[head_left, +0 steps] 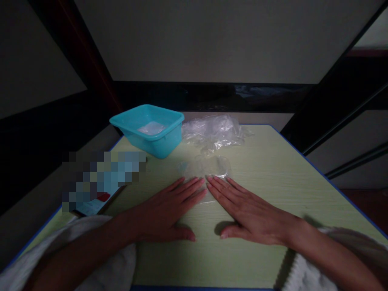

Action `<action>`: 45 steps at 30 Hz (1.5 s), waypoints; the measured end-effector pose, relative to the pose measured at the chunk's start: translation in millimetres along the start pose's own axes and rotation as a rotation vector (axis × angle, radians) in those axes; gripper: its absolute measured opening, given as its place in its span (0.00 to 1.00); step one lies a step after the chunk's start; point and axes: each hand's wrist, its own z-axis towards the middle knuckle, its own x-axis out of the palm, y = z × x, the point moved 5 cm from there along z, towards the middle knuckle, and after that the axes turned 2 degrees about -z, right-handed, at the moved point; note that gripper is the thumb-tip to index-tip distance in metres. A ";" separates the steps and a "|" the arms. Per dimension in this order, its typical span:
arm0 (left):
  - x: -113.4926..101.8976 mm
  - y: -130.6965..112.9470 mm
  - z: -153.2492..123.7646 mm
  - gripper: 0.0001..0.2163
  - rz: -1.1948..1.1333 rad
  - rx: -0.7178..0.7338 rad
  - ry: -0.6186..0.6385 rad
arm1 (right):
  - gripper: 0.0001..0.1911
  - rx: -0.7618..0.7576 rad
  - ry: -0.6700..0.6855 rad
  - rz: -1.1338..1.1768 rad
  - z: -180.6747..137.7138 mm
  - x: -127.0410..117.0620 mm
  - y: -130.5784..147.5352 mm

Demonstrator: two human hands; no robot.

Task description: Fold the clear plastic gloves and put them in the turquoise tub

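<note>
Both the left hand (165, 212) and the right hand (247, 210) are laid palm down, fingers extended and thumbs spread away; nothing is gripped. A flat clear plastic bag (207, 165) is touched by the fingertips at the middle of the pale, blue-edged table (281, 173). Beyond it, crumpled clear plastic (215, 128) is set beside a turquoise basin (165, 143). The room is dimly lit, backed by a plain panel (200, 40).

I had a dim feed: deep shadow around the table (291, 178), glints on the plastic bag (209, 165) at its middle, pixel blocks over the screen (91, 205) on its left.
</note>
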 end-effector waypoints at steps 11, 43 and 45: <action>0.4 1.4 2.3 0.37 0.061 -0.015 0.065 | 0.47 0.091 0.031 -0.050 -2.5 1.7 -2.3; -13.0 -24.5 10.1 0.33 0.207 0.211 -0.115 | 0.41 0.092 0.125 -0.087 -21.9 -31.3 -13.7; -6.5 -33.2 12.8 0.33 0.174 0.220 -0.104 | 0.41 0.108 0.122 -0.076 -23.0 -28.3 -16.7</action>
